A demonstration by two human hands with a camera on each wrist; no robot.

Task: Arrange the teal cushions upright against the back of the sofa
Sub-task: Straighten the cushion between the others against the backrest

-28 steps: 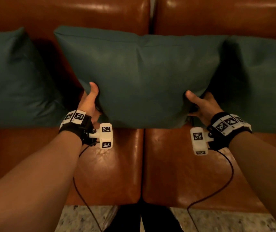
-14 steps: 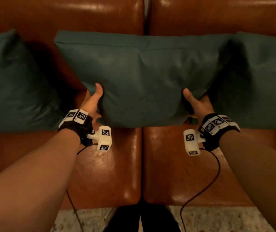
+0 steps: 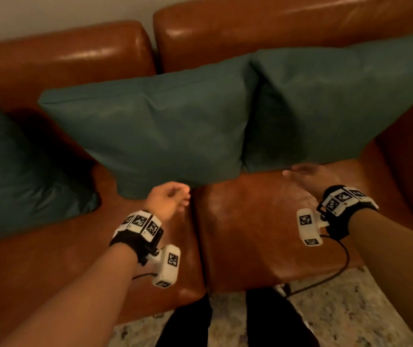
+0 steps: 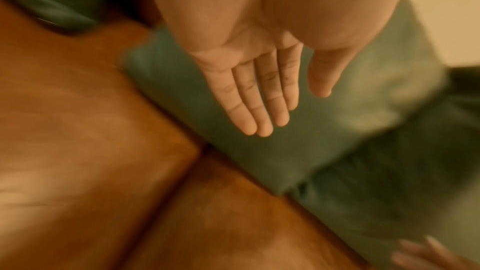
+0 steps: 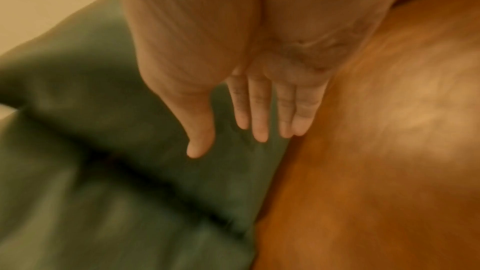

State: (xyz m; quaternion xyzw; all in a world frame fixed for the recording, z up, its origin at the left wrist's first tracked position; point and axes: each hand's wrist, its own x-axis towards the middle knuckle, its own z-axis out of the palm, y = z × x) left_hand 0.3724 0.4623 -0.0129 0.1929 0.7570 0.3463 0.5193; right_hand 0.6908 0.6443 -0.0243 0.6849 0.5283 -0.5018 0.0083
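Released just before: middle teal fabric cushion [image 3: 160,126], left upright against the brown leather sofa back [image 3: 275,28], touching the right teal cushion [image 3: 330,103]. Left hand [image 3: 168,200] and right hand [image 3: 308,175] drawn back, fingers straight, empty. Probably finished; left teal cushion [image 3: 12,171] perhaps slumped.

Cushions [image 3: 165,126] abreast — against sofa back [image 3: 275,28]

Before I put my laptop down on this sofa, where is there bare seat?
The front of both seat cushions is bare leather, from the teal cushions' lower edges to the sofa's front edge. A smaller gap lies between the left cushion and middle cushion. The middle and right cushion touch, crowding the back.
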